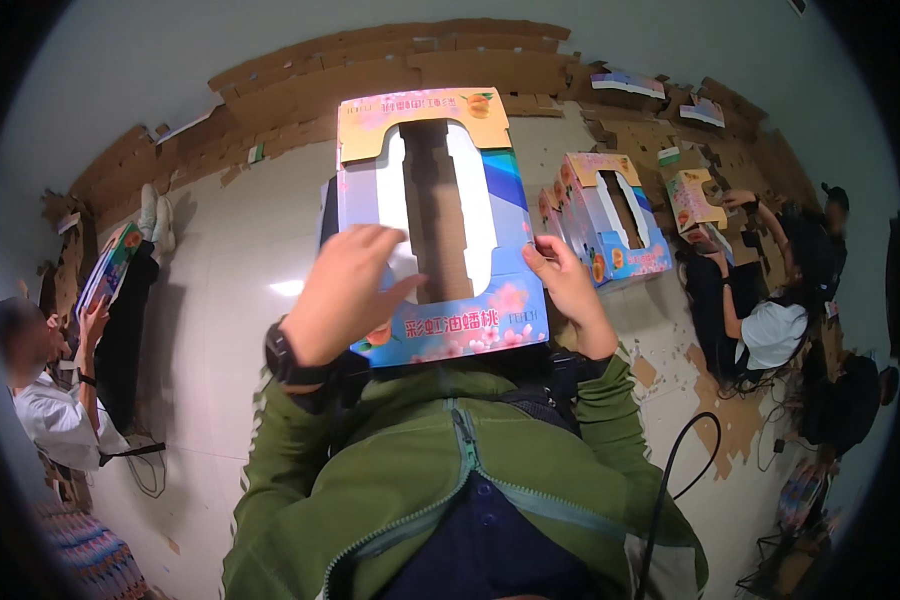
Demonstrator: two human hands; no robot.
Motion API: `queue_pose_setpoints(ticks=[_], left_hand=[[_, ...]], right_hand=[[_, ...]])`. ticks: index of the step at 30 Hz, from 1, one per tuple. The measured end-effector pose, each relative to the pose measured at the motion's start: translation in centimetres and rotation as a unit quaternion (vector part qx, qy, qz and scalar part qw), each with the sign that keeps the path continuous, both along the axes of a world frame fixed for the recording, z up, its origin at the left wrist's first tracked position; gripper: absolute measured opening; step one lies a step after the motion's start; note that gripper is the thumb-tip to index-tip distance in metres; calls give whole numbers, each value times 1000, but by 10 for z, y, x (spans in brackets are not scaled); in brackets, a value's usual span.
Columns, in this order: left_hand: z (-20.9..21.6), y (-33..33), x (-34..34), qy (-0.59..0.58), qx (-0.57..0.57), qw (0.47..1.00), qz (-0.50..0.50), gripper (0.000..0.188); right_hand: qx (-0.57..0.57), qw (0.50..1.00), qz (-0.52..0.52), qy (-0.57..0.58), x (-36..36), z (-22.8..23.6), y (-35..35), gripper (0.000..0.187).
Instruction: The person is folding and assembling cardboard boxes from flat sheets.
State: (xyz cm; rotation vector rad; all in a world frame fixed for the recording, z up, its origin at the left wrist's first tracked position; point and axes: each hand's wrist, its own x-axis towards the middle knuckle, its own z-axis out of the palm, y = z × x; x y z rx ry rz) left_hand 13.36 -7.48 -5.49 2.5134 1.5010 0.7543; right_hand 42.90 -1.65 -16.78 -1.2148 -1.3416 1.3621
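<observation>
A printed cardboard fruit box (pixel 460 330), blue and pink with an orange end panel, rests in front of my body at lap height. Its top has a long opening with white flaps folded along both sides, and the brown inside shows through. My left hand (pixel 342 290) lies over the left side of the top, thumb apart from the fingers, fingertips at the left white flap. At the near right edge, my right hand (pixel 573 285) grips the box, thumb on top; its other fingers are partly hidden down the side.
Similar boxes (pixel 625 225) stand on the floor to the right. People sit handling boxes at the left (pixel 60 400) and right (pixel 770 320). Flattened cardboard (pixel 480 75) lines the far wall. Scraps (pixel 710 400) and a black cable (pixel 685 430) lie right of me; stacked printed cardboard (pixel 95 550) is lower left.
</observation>
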Motion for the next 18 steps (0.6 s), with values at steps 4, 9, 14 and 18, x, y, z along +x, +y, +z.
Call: queue_pose_setpoints(ticks=[4, 9, 14, 18], left_hand=[[-9, -26, -41, 53, -21, 988, 140, 36], [-42, -40, -60, -18, -123, 972, 198, 36], [-56, -45, -62, -42, -156, 970, 183, 35], [-56, -45, -61, -57, -158, 972, 164, 35]], right_hand=[[306, 913, -93, -253, 2, 72, -27, 41], [435, 887, 23, -154, -2, 207, -122, 19], [573, 786, 89, -216, -15, 276, -160, 18], [632, 755, 108, -136, -17, 279, -151, 18]])
